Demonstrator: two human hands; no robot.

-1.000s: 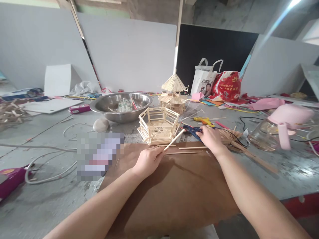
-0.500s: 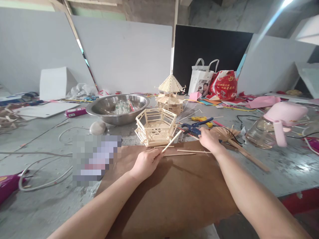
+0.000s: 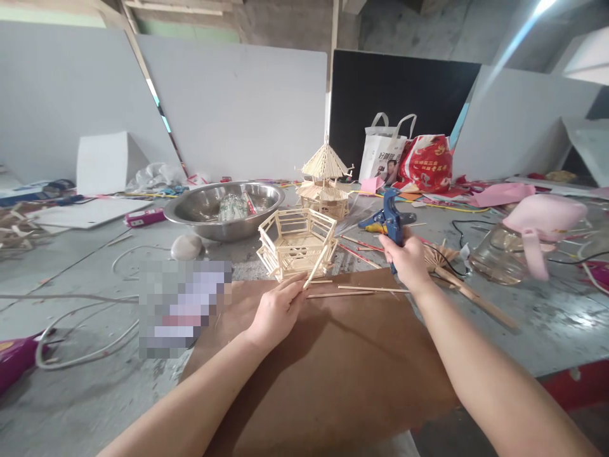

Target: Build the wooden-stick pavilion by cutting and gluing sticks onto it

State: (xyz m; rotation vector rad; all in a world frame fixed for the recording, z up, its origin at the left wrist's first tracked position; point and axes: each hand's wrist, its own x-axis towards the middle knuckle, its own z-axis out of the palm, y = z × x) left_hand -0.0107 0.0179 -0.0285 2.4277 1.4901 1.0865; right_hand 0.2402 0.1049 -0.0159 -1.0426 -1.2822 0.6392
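Note:
My left hand [image 3: 276, 310] is closed on a pale thin wooden stick [image 3: 316, 265], which slants up and to the right. Just behind it stands a hexagonal frame [image 3: 299, 244] of little sticks, its top uncovered. On the right, my right hand [image 3: 410, 259] grips a blue cutter [image 3: 392, 219], held upright off the table. Several loose sticks [image 3: 356, 289] lie on the brown board [image 3: 328, 362] between and in front of the hands. Farther back is a tiered stick pavilion [image 3: 326, 171] with a pointed roof.
A steel basin [image 3: 190, 219] holds a wrapped item, with a round stone [image 3: 186, 246] before it. At left lie cables and a purple device [image 3: 19, 358]. To the right are a yellow-handled tool [image 3: 373, 226], a fan-like wooden piece [image 3: 469, 295] and a pink-lidded jug [image 3: 504, 254].
My right hand has raised the blue cutter from low over the table and turned it upright. The stick in my left hand has shifted slightly left and tilts more steeply.

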